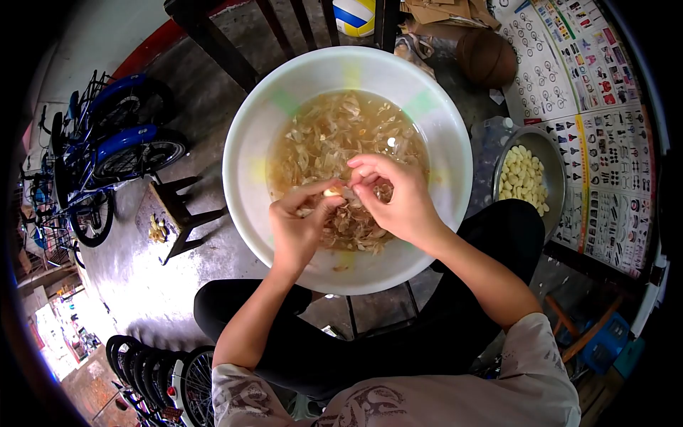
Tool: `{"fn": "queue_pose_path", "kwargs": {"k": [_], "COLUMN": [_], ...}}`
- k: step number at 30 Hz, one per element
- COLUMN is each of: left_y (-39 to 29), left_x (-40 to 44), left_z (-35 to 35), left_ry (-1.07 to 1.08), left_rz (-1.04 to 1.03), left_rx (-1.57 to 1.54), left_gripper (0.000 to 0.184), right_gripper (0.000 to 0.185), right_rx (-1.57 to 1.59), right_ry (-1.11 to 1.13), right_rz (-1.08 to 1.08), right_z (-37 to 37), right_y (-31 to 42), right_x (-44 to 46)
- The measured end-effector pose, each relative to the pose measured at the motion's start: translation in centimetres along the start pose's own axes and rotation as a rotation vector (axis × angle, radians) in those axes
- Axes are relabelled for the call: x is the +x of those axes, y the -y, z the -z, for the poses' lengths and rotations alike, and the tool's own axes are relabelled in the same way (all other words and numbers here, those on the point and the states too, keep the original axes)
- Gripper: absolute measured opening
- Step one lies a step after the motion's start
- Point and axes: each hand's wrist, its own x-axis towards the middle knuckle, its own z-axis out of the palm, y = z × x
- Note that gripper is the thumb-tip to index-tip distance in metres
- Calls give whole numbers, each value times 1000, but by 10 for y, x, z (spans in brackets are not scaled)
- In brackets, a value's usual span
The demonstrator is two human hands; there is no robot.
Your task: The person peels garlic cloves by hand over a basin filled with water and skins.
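A wide white plastic basin (249,206) stands in front of my knees, holding brownish water with many loose garlic skins (313,146) afloat. Over its near half, my left hand (299,217) pinches a pale garlic clove (332,191) between thumb and forefinger. My right hand (395,196) is just to the right of the clove, thumb and fingertips drawn together. Whether a scrap of skin sits in those right fingertips is too small to tell. To the right, a metal bowl (558,171) contains a heap of peeled garlic cloves (523,178).
A dark wooden chair (284,28) is behind the basin, near a volleyball (354,16) and a basketball (486,58). At left, a small stool (186,217) stands beside blue bicycles (121,142). A printed poster sheet (590,107) covers the surface at right.
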Motion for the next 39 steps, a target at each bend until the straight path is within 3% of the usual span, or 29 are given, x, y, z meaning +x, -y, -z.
{"fn": "queue_pose_path", "kwargs": {"k": [3, 8, 13, 18, 21, 23, 24, 26, 29, 30, 31, 35, 39], "left_y": [0, -3, -3, -3, -7, -2, -1, 0, 2, -1, -6, -5, -5], "left_x": [3, -1, -1, -3, -1, 0, 0, 0, 0, 1, 3, 3, 5], "left_z": [5, 3, 0, -2, -1, 0, 0, 1, 1, 2, 5, 10, 6], "left_ry": [-4, -7, -33, -53, -40, -24, -25, -20, 31, 29, 73, 178, 186], "left_rz": [130, 50, -147, -268, -94, 135, 135, 214, 209, 208, 156, -2, -163], "left_rx": [-244, 75, 184, 244, 179, -121, -121, -531, -511, -511, -415, -94, -51], "left_gripper": [22, 22, 21, 20, 20, 18, 18, 16, 18, 18, 19, 21, 21], "right_gripper": [30, 27, 29, 38, 41, 43, 40, 37, 31, 28, 25, 18, 17], "right_rx": [45, 99, -76, -80, -52, -25, -1, 23, 61, -5, -70, -132, -194], "right_ry": [-10, 1, 4, 0, -7, -12, 11, 34, 143, 77, 12, 93, 88], "right_rz": [-19, -19, 122, 76, 46, 35, -39, -111, -150, -31, 87, 252, 163], "right_z": [3, -1, -1, -1, -2, -2, -1, 3, 13, 16, 19, 17, 16], "right_y": [0, 7, 2, 9, 7, 6, 5, 4, 1, 1, 4, 13, 15], "right_x": [0, 2, -2, -2, -1, -1, -2, -2, 3, 6, 8, 9, 4]}}
